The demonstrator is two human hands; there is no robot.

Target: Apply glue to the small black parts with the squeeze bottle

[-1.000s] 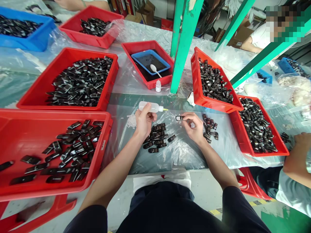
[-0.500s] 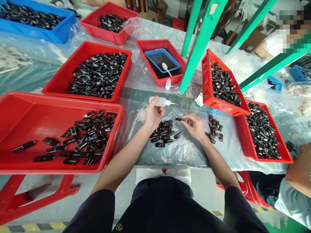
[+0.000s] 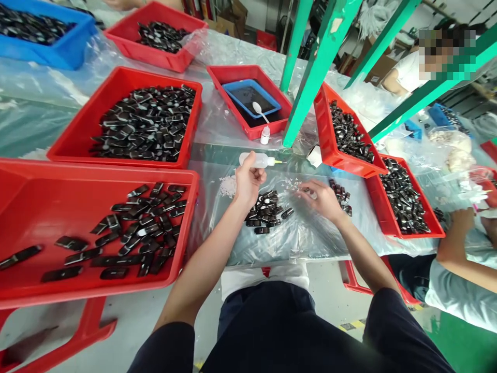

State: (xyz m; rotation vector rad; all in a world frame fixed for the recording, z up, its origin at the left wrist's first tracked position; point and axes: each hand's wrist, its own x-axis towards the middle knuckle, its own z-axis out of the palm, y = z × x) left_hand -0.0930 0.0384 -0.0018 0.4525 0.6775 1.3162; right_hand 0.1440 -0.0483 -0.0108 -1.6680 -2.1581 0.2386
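My left hand (image 3: 248, 182) is closed round a translucent white squeeze bottle (image 3: 256, 160), whose thin yellowish needle tip points right. My right hand (image 3: 320, 199) is closed, fingertips low over scattered small white pieces (image 3: 291, 184); what sits between the fingers is too hidden to make out. Below and between the hands lies a loose pile of small glossy black clip-like parts (image 3: 266, 210). One black part (image 3: 287, 213) lies just to the right of that pile. More dark parts (image 3: 342, 194) lie behind my right wrist, partly covered. A heap of white bits (image 3: 228, 186) is beside my left hand.
Red bins of black parts stand left (image 3: 192, 207), behind left (image 3: 54, 150) and right (image 3: 373, 207). A red tray (image 3: 217, 77) holds a blue tray (image 3: 233, 96) with a white spoon (image 3: 258, 110). Near it are a small bottle (image 3: 265, 136) and green posts (image 3: 298, 111). A co-worker's arm (image 3: 454, 243) is at right.
My right hand has moved slightly right within the view, and the black part seen at its fingertips no longer shows there. The left hand still holds the bottle. The whole view has shifted.
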